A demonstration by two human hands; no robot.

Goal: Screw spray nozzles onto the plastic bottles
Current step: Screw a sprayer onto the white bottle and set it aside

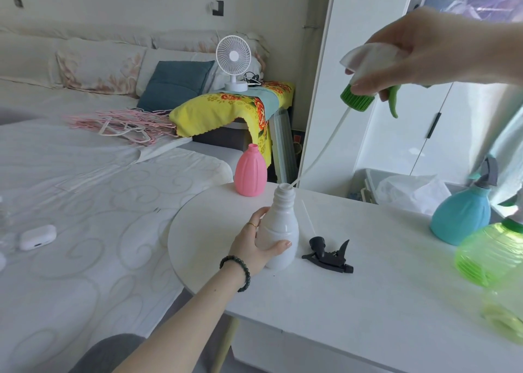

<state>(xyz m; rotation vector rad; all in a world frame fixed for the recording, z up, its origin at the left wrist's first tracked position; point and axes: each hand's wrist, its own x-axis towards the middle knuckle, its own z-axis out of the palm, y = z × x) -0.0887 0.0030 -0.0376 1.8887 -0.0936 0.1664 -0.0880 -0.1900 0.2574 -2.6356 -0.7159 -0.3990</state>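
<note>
Left hand (256, 248) grips white bottle (278, 231); right hand (424, 52) clasps nozzle (365, 72) high above bottle, tube (325, 146) tip at mouth — may slip out, tip bottle.

A white table (368, 287) with a rounded left end carries the bottles. On it stand a white bottle (278, 231) with an open neck, a pink bottle (250, 171) near the far edge (also uncapped), a blue bottle (461, 217) and a green bottle (492, 253) at the right, both fitted with nozzles. A black spray nozzle (328, 255) lies on its side just beside the white bottle.
</note>
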